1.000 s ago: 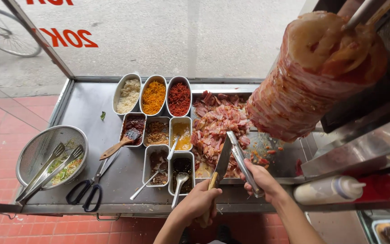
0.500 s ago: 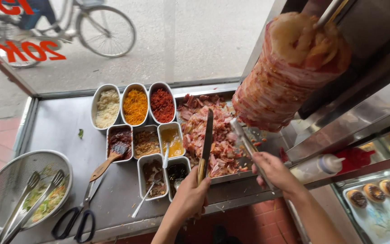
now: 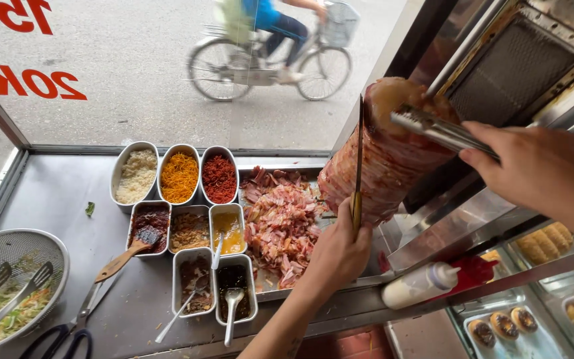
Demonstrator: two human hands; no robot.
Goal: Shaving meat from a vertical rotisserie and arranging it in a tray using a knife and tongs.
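My left hand point(image 3: 335, 254) grips a long knife point(image 3: 359, 159) by its wooden handle, blade upright against the left side of the meat cone point(image 3: 388, 159) on the vertical spit. My right hand point(image 3: 536, 166) holds metal tongs point(image 3: 433, 128) pressed on the upper part of the cone. Below the cone lies a tray of shaved meat slices point(image 3: 280, 219).
Several steel tubs of toppings and sauces point(image 3: 181, 176) sit left of the meat tray, some with spoons. A mesh strainer with tongs point(image 3: 8, 286) and scissors point(image 3: 61, 332) lie at the left. A white squeeze bottle point(image 3: 420, 284) lies by the red one. A cyclist point(image 3: 267, 46) passes outside.
Both hands rose from the meat tray to the cone. The knife now stands upright against the meat and the tongs press its top. The view shifted closer and rightward.
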